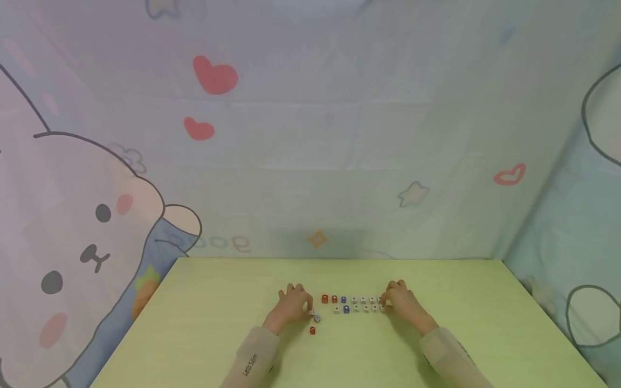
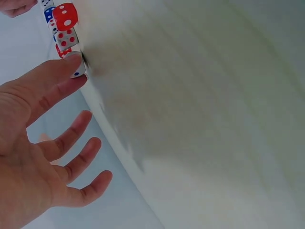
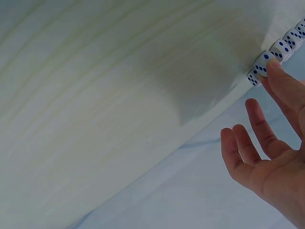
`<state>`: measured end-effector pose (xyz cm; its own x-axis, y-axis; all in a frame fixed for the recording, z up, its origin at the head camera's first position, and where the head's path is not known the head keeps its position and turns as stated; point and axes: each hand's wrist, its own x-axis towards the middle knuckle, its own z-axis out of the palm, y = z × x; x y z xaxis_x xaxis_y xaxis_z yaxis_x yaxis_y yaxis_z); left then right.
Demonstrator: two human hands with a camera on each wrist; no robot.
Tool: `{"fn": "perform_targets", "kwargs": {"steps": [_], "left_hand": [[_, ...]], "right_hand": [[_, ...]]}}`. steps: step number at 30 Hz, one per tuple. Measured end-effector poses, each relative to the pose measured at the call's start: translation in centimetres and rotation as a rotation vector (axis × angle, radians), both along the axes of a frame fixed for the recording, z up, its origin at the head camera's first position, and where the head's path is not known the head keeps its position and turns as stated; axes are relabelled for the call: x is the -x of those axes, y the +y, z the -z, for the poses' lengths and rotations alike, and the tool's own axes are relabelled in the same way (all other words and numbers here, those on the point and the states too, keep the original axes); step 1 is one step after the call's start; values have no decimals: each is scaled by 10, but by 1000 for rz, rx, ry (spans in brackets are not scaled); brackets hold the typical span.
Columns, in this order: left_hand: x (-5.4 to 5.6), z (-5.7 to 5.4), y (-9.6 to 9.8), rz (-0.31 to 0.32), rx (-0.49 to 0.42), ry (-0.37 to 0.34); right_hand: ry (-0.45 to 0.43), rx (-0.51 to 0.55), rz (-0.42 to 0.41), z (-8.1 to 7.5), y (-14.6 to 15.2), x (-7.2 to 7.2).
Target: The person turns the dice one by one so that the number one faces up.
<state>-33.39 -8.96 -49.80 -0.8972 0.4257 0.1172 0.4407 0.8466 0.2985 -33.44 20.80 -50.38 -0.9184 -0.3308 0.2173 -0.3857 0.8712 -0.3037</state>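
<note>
My left hand (image 1: 290, 306) pinches a white die (image 2: 77, 72) between thumb and index finger, its other fingers spread apart. Close by that hand lie another white die (image 1: 317, 318) and a red die (image 1: 312, 330). Two rows of dice run between my hands: red dice (image 1: 324, 299) and a blue die (image 1: 343, 299) at the back row's left, another blue die (image 1: 346, 309) in the front row, white dice (image 1: 363, 300) farther right. At the right end, my right hand (image 1: 404, 303) has thumb and index finger on a white die (image 3: 264, 64) with blue pips, partly covered by the thumb.
The dice lie on a pale yellow-green table (image 1: 204, 323) with a wood-like grain. Behind it hangs a printed cloth (image 1: 310, 134) with hearts, stars and a cartoon animal. More cloth (image 1: 587, 226) hangs along the right side.
</note>
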Motion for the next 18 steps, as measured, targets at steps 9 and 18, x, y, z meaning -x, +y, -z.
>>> {"fn": "perform_targets", "kwargs": {"steps": [9, 18], "left_hand": [[-2, -5, 3, -13, 29, 37], [0, 0, 4, 0, 23, 36]], "right_hand": [[4, 16, -7, 0, 0, 0], [9, 4, -16, -2, 0, -2]]}}
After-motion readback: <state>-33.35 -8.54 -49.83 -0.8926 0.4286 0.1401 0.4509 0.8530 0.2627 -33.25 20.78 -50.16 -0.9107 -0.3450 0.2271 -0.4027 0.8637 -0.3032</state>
